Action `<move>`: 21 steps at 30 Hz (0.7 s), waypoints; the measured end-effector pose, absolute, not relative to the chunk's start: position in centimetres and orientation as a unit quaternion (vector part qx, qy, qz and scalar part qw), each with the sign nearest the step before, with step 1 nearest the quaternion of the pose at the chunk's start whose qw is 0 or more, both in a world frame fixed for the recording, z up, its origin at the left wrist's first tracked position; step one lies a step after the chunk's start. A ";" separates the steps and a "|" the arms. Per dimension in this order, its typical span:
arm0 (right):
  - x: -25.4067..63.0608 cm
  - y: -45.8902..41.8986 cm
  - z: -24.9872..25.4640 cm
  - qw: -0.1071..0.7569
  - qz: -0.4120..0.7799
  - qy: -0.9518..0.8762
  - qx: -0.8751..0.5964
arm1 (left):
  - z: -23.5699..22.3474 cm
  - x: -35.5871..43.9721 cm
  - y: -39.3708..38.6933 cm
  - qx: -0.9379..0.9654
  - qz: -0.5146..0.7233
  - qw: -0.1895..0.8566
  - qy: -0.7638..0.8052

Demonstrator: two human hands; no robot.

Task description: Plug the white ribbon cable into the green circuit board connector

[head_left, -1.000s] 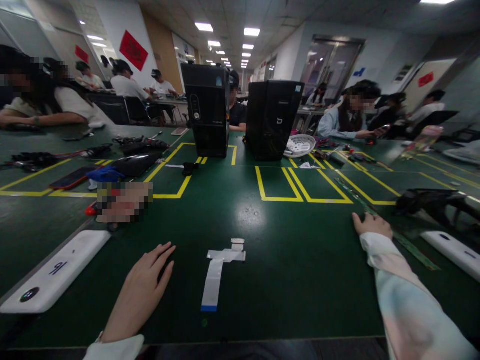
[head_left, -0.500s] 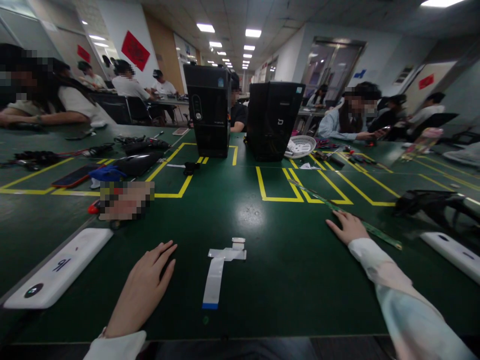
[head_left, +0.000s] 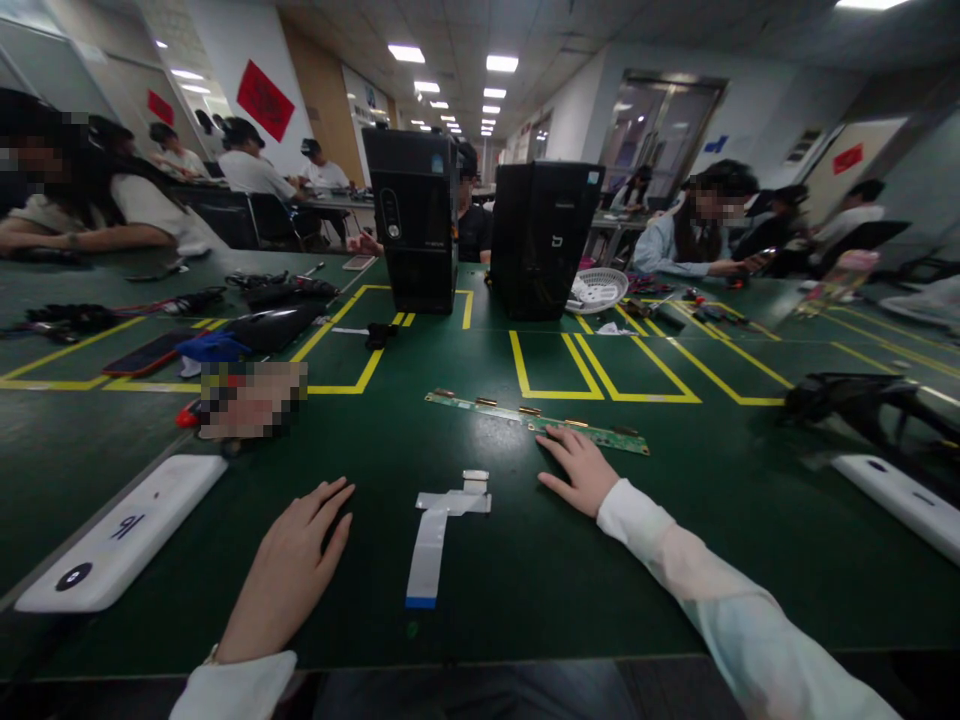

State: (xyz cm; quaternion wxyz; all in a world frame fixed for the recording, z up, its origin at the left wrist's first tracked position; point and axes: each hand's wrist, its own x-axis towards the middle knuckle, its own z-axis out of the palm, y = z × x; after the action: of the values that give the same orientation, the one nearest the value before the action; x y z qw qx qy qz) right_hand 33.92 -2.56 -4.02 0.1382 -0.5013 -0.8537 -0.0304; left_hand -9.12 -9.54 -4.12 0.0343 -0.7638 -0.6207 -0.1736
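Note:
My left hand point(head_left: 298, 560) lies palm down on the green table point(head_left: 525, 610), fingers stretched out, holding nothing. To its right is a flat ribbon cable point(head_left: 427, 550), whitish with a blue end and a small connector on top, not touched by either hand. Beyond the cable lies a long, narrow green circuit board point(head_left: 510, 410) with several small brown-gold tabs along its far edge. The fingertips of my right hand point(head_left: 577, 468) rest at the near edge of that board, fingers apart rather than wrapped round it.
White devices point(head_left: 124, 535) point(head_left: 900, 500) lie at both sides. Two black computer towers point(head_left: 415, 220) point(head_left: 545, 240) stand at the back beside a white basket point(head_left: 600, 290). Yellow tape point(head_left: 562, 394) marks the table. Cables and tools point(head_left: 285, 290) lie at left. Other people sit around.
My right hand has moved left across the table, and the circuit board has come left with it, turning closer to crosswise. My left hand and the ribbon cable have stayed put.

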 end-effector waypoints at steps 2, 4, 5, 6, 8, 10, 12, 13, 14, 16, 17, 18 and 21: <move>31.8 -3.1 -3.8 0.138 -0.016 -0.865 -0.481 | -4.1 -9.2 -9.5 -0.763 -0.180 0.034 -0.620; 30.1 -3.8 -3.5 0.139 0.001 -0.875 -0.463 | -4.1 -9.1 -9.5 -0.764 -0.187 0.033 -0.617; 29.4 -4.1 -3.3 0.138 0.011 -0.880 -0.454 | -4.0 -8.8 -9.6 -0.764 -0.191 0.032 -0.616; 28.8 -4.4 -3.1 0.137 0.020 -0.885 -0.445 | -3.9 -8.4 -9.7 -0.766 -0.196 0.030 -0.612; 27.8 -5.2 -2.7 0.131 0.038 -0.891 -0.432 | -3.5 -7.1 -10.1 -0.777 -0.204 0.020 -0.595; 27.1 -6.1 -2.6 0.125 0.052 -0.895 -0.424 | -2.9 -5.1 -10.7 -0.801 -0.206 -0.005 -0.562; 26.7 -6.9 -2.9 0.123 0.062 -0.897 -0.419 | -2.2 -2.9 -11.2 -0.829 -0.204 -0.035 -0.520; 26.6 -7.2 -3.0 0.124 0.065 -0.899 -0.416 | -1.9 -1.8 -11.4 -0.841 -0.203 -0.047 -0.499; 26.4 -7.3 -3.1 0.125 0.067 -0.899 -0.413 | -1.7 -0.8 -11.5 -0.851 -0.205 -0.055 -0.480; 25.9 -6.9 -2.6 0.129 0.066 -0.900 -0.412 | -1.4 0.9 -11.5 -0.864 -0.205 -0.068 -0.455; 25.7 -6.5 -2.1 0.135 0.063 -0.900 -0.409 | -1.4 1.5 -11.4 -0.866 -0.204 -0.071 -0.450; 25.5 -6.1 -1.3 0.148 0.059 -0.902 -0.402 | -1.4 1.9 -11.3 -0.867 -0.202 -0.072 -0.449; 26.5 -7.0 0.6 0.247 0.057 -0.891 -0.376 | -1.6 2.7 -10.9 -0.867 -0.193 -0.076 -0.453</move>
State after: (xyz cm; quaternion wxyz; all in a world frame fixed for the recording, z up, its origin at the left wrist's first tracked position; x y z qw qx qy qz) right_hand 26.51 -7.02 0.56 0.2470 -0.3763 -0.8911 0.0574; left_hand 2.73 -10.93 -1.65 -0.0762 -0.8671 -0.4528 -0.1932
